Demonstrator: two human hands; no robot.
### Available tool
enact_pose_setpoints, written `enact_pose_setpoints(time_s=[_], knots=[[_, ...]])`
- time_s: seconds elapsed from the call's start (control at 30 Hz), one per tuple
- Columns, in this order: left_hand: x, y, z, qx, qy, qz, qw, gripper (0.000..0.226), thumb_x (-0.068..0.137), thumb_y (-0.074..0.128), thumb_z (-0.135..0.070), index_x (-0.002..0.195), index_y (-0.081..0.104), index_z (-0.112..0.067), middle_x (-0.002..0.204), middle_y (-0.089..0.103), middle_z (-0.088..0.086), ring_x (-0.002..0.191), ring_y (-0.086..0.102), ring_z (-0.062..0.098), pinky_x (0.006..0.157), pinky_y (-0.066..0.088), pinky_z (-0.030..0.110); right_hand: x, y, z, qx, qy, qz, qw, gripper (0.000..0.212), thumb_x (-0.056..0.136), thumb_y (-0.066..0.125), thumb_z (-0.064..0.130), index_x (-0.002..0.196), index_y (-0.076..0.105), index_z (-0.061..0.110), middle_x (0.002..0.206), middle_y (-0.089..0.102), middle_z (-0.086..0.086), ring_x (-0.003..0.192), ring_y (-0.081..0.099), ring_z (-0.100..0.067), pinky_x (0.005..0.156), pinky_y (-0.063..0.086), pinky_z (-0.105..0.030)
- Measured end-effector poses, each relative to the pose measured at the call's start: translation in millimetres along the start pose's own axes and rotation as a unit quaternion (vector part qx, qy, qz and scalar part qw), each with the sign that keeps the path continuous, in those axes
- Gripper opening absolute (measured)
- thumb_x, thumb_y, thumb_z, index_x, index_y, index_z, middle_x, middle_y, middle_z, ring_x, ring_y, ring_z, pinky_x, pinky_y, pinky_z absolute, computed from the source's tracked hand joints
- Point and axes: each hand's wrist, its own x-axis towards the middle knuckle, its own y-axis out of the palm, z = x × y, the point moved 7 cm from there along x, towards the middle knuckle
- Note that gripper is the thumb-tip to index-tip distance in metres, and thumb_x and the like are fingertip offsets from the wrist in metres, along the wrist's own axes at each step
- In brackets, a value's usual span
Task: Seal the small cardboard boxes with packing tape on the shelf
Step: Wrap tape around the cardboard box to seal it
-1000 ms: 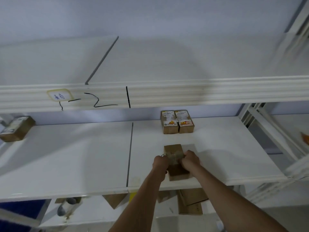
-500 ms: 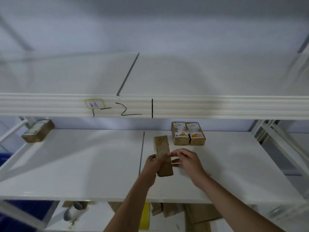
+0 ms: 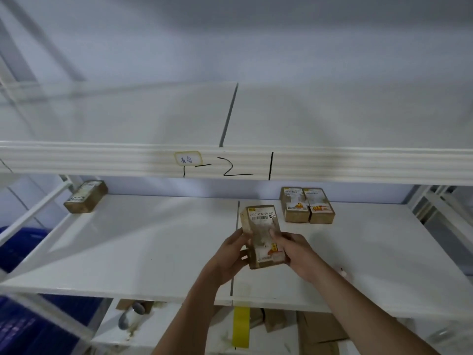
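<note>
White metal rack against a pale wall; I'm facing the mid shelf (image 3: 128,252), a white board w/ a seam running front to back near centre. The beam (image 3: 102,160) above it carries a small label (image 3: 188,158) and marker scrawl.

Both my hands are on one box (image 3: 261,234), held up over the shelf just right of the seam, label side facing me, its long axis pointing to 12 and tilted a bit left. Left hand (image 3: 230,254) wraps the box's left side at 9, fingers curled round behind it, thumb along the near edge. Right hand (image 3: 294,249) grips the right side at 3, thumb pressed flat on the label face, other fingers curled under. Whether the box bottom touches the shelf, can't tell.

At 1 o'clock from the box, two more boxes (image 3: 307,206) lie side by side, touching, near the back wall. Far off at 10, a lone box (image 3: 85,197) sits at the shelf's back-left corner.

Shelf surface to the left of the seam is open board, same to the right out to the upright (image 3: 435,208). Front lip is near my wrists at 6. Below at 6: yellow tape strip (image 3: 240,326), cardboard (image 3: 317,329) on the lower shelf. Blue crate (image 3: 20,252) at 8.
</note>
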Motion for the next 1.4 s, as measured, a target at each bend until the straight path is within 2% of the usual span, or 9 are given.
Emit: enact_pose_setpoints(time_s=[0.27,0.43,0.57,0.7,0.77,0.83,1.0,1.17,1.4], knots=[[3.2,9.5,-0.6,0.087,0.060,-0.056,0.993,0.040,0.101,0.052,-0.040,0.137,0.045,-0.025,0.117,0.071,0.002,0.098,0.073,0.019,0.082,0.061,0.037,-4.9,24.3,-0.9,-0.059,-0.028,-0.035,0.997,0.031,0.091,0.071,0.037,0.114,0.071,0.017,0.099,0.078,-0.003,0.092,0.075,-0.023,0.090,0.059,-0.047],[4.7,12.6,-2.7,0.091,0.094,-0.103,0.986,0.036,0.100,0.056,-0.035,0.128,0.053,-0.013,0.107,0.073,0.004,0.086,0.075,0.015,0.064,0.058,0.024,-8.2,24.6,-9.6,-0.059,-0.033,-0.080,0.994,0.033,0.094,0.064,0.043,0.117,0.063,0.021,0.106,0.075,-0.002,0.097,0.073,-0.021,0.091,0.058,-0.045],[6.7,15.0,5.1,0.115,0.069,-0.113,0.984,0.032,0.101,0.054,-0.035,0.124,0.052,-0.012,0.104,0.070,0.002,0.079,0.074,0.009,0.058,0.056,0.021,-9.6,23.7,-19.1,-0.072,-0.006,-0.108,0.992,0.037,0.098,0.057,0.046,0.119,0.053,0.016,0.107,0.070,-0.002,0.093,0.069,-0.016,0.074,0.056,-0.031],[11.2,13.0,10.2,0.160,0.032,-0.096,0.982,0.033,0.101,0.050,-0.042,0.122,0.056,-0.017,0.102,0.073,0.003,0.085,0.075,0.014,0.070,0.061,0.028,-7.7,17.7,-28.4,-0.041,0.036,-0.104,0.993,0.034,0.099,0.057,0.042,0.119,0.059,0.015,0.103,0.074,-0.008,0.091,0.073,-0.026,0.081,0.061,-0.044],[13.9,14.4,13.8,0.139,0.000,-0.062,0.988,0.033,0.104,0.046,-0.039,0.125,0.056,-0.016,0.107,0.074,0.008,0.091,0.074,0.021,0.080,0.061,0.037,-8.6,13.3,-24.2,-0.037,0.025,-0.100,0.994,0.032,0.100,0.053,0.036,0.121,0.062,0.013,0.101,0.075,-0.012,0.088,0.074,-0.029,0.075,0.062,-0.041],[13.0,16.8,11.0,0.115,-0.005,-0.076,0.990,0.030,0.105,0.039,-0.033,0.119,0.059,-0.016,0.103,0.074,0.009,0.087,0.074,0.021,0.074,0.059,0.033,-10.9,8.3,-19.3,-0.041,0.011,-0.118,0.992,0.034,0.102,0.047,0.039,0.122,0.057,0.014,0.102,0.073,-0.011,0.084,0.074,-0.025,0.062,0.057,-0.031],[14.9,33.3,13.2,0.056,-0.025,-0.157,0.986,0.044,0.103,0.033,-0.045,0.117,0.064,-0.017,0.101,0.075,0.010,0.087,0.074,0.026,0.077,0.061,0.040,-10.2,4.6,-9.1,-0.107,0.003,-0.179,0.978,0.060,0.098,0.032,0.067,0.107,0.067,0.019,0.093,0.074,-0.006,0.081,0.072,-0.020,0.061,0.052,-0.027],[12.0,35.2,0.2,0.192,0.049,-0.259,0.945,0.058,0.097,0.037,-0.064,0.110,0.060,-0.012,0.101,0.070,0.008,0.085,0.070,0.020,0.078,0.060,0.035,-12.1,-0.1,0.1,-0.158,-0.055,-0.215,0.962,0.062,0.094,0.039,0.070,0.105,0.066,0.015,0.095,0.073,-0.004,0.079,0.069,-0.015,0.059,0.050,-0.023],[11.3,43.0,6.2,0.220,0.044,-0.251,0.941,0.070,0.091,0.036,-0.071,0.109,0.061,-0.008,0.096,0.070,0.008,0.080,0.069,0.019,0.072,0.061,0.037,-18.1,-4.4,-4.7,-0.197,-0.082,-0.238,0.948,0.059,0.096,0.040,0.063,0.104,0.064,0.010,0.093,0.070,-0.005,0.075,0.067,-0.014,0.055,0.050,-0.017]])
